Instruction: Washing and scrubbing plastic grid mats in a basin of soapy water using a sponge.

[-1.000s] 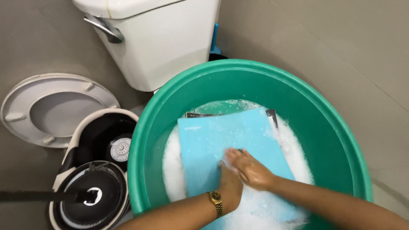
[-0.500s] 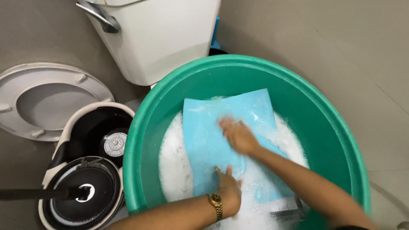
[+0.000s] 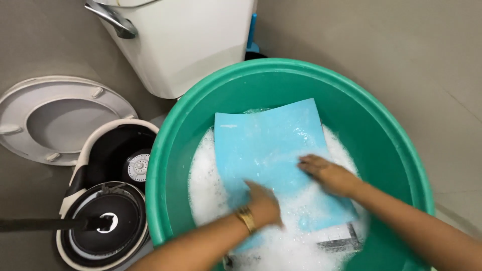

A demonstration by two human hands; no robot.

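Observation:
A large green plastic basin [image 3: 401, 145] holds soapy, foamy water [image 3: 206, 185]. A flat light-blue sheet [image 3: 266, 145] lies tilted in it, its far edge resting up against the basin wall. My left hand [image 3: 263, 203], with a gold watch at the wrist, presses on the sheet's near left part. My right hand [image 3: 329, 173] lies flat on the sheet's right side, fingers stretched. A dark grey edge of another flat piece [image 3: 341, 243] shows in the foam near me.
A white toilet tank [image 3: 186, 45] stands behind the basin. A raised white toilet seat [image 3: 55, 118] is at the left. A white and black mop bucket [image 3: 108, 200] with a spinner and a dark mop handle [image 3: 40, 224] sits left of the basin. Grey floor lies to the right.
My right hand has slid from the sheet's upper middle back down to its right side. The left hand has moved slightly up onto the sheet. The sheet has shifted farther up the basin wall.

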